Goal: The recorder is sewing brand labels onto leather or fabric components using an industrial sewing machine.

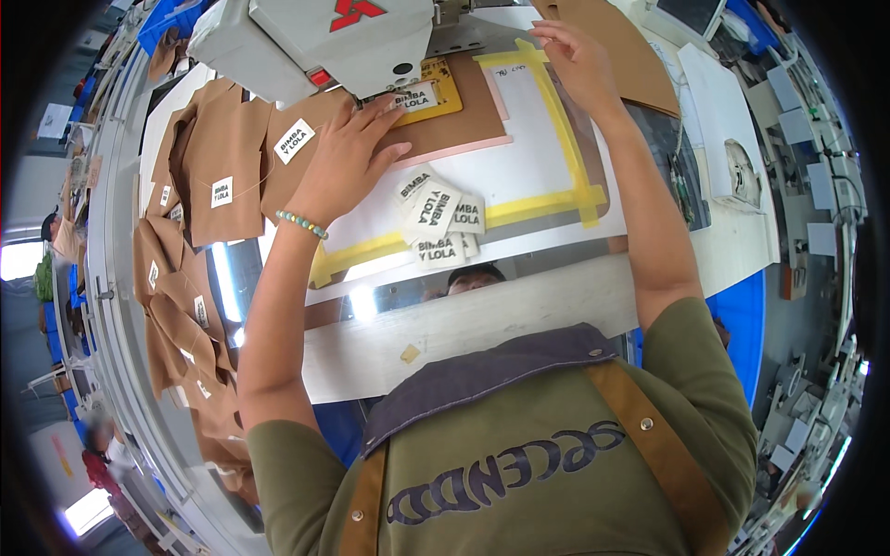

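Note:
My left hand (352, 153) lies with fingers spread on brown fabric (476, 120) under the head of a white sewing machine (324, 42). Its fingertips are beside the needle area and touch the edge of a white label (414, 97), which sits inside a yellow template (449, 88). Over at the upper right, my right hand (579, 69) is raised with its fingers loosely stretched, holding nothing visible. It is nearest to a larger brown piece (635, 56). A loose pile of white printed labels (434, 206) rests on the white board between my forearms.
Brown pieces with labels attached (218, 153), linked by thread, hang over the table's left side. Yellow tape (547, 204) and pink strips (464, 148) edge the white board. A white box with an oval opening (737, 171) stands at right. A blue bin (742, 324) is below.

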Motion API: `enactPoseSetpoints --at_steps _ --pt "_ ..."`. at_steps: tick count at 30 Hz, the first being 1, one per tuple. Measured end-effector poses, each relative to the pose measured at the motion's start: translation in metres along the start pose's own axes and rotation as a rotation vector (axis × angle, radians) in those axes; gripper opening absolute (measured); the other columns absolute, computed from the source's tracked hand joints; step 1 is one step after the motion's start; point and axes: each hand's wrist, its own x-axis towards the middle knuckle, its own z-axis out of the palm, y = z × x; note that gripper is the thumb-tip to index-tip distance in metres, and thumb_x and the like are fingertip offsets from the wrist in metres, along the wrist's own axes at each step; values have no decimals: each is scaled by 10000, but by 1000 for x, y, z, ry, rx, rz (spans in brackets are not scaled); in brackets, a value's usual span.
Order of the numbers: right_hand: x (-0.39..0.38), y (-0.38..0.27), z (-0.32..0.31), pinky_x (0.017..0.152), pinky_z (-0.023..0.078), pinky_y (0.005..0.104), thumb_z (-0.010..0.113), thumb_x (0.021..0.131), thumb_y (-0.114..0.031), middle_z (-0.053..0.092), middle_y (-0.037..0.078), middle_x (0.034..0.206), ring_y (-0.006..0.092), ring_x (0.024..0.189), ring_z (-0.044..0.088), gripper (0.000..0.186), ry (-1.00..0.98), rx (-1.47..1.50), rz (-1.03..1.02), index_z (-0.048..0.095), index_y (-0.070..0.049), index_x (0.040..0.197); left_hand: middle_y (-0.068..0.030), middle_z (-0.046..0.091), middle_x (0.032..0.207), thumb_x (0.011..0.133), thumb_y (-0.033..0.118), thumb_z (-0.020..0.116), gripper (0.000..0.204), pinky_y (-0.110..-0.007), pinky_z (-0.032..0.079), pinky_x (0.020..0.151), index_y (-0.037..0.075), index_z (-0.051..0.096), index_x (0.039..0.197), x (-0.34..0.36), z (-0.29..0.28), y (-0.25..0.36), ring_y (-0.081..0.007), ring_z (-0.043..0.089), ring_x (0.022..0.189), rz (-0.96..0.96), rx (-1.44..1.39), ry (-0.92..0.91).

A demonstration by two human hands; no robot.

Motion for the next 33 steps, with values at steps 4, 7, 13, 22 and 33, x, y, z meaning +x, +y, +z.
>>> enactPoseSetpoints --at_steps 4,7,13,22,33 --pt "-1 -4 0 1039 542 324 629 1086 -189 748 32 1381 183 1215 691 259 -33 16 18 796 -87 1256 -65 608 1577 1024 278 706 459 -449 449 1186 80 695 1438 1 0 1 -359 555 1291 20 -54 15" --pt "-3 -7 0 1038 536 315 630 1085 -186 743 29 1390 177 1229 682 255 -49 39 52 796 -86 1251 -55 624 1564 1011 259 726 450 -445 450 1187 86 713 1426 2 0 -2 -347 565 1273 38 -71 4" --pt "-4 -13 2 1006 543 308 632 1074 -156 749 28 1381 175 1205 690 252 -86 52 59 794 -91 1256 -45 628 1566 1001 248 749 461 -451 441 1204 107 716 1439 3 1 -7 -345 559 1323 35 -86 -12" --pt "-2 -10 2 981 544 294 610 1050 -84 757 45 1366 174 1187 701 269 -123 1 11 785 -63 1253 -48 625 1572 1015 297 740 442 -461 417 1234 124 728 1422 4 -2 -6 -371 497 1474 36 -64 -53" --pt "-5 -18 2 987 545 292 612 1055 -104 769 43 1317 156 1130 714 272 -121 -10 28 774 -62 1270 -49 628 1565 1009 301 749 433 -456 434 1214 127 738 1405 6 -2 -5 -376 514 1453 51 -84 -46"
